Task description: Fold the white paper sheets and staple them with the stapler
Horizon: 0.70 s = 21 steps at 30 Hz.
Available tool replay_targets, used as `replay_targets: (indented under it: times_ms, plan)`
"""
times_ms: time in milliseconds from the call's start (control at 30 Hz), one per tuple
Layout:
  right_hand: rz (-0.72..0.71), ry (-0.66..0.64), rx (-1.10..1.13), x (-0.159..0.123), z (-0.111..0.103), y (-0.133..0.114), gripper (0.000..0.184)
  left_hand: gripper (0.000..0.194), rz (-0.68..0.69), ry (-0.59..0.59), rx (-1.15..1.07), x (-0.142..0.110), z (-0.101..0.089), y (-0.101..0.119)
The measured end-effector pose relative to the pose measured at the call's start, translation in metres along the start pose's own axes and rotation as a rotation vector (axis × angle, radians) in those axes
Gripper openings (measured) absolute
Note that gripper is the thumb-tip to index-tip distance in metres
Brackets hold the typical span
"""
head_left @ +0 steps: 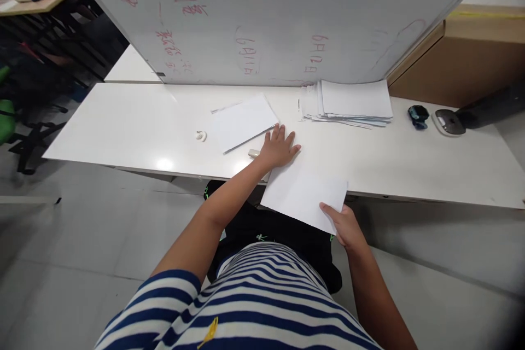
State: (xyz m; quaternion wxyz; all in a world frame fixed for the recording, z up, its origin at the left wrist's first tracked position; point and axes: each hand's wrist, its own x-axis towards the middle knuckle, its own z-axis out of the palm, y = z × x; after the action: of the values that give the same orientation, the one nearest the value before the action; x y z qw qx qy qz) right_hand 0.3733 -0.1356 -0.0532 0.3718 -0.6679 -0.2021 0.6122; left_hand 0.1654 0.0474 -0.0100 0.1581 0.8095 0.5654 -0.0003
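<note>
White paper extends over the desk's front edge toward my body. My right hand grips its near right corner, thumb on top and fingers underneath. My left hand lies with fingers spread on the desktop at the paper's far left corner. Its fingertips are close to the right corner of a small stack of white sheets, set at an angle. Beside my left wrist a small pale object pokes out, partly hidden, so I cannot tell its kind. Left of the small stack lies a small curled white item.
A thicker pile of papers lies at the back of the white desk, against a whiteboard with red writing. At the right are a dark watch-like object, a rounded grey-and-white device and a cardboard box.
</note>
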Motion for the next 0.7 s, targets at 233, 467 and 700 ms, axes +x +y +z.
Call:
replay_targets:
  times_ms: [233, 467, 700]
  plan:
    - [-0.027, 0.002, 0.024, -0.006, 0.006, -0.007, 0.040, 0.067, -0.001, -0.046, -0.017, 0.008, -0.007, 0.000]
    - [-0.028, -0.001, 0.018, -0.013, 0.006, -0.016, 0.043, 0.066, -0.004, -0.060, -0.027, 0.013, -0.008, 0.000]
    - [-0.015, -0.005, 0.006, -0.015, 0.007, -0.021, 0.042, 0.066, 0.001, -0.044, -0.069, 0.007, -0.009, 0.001]
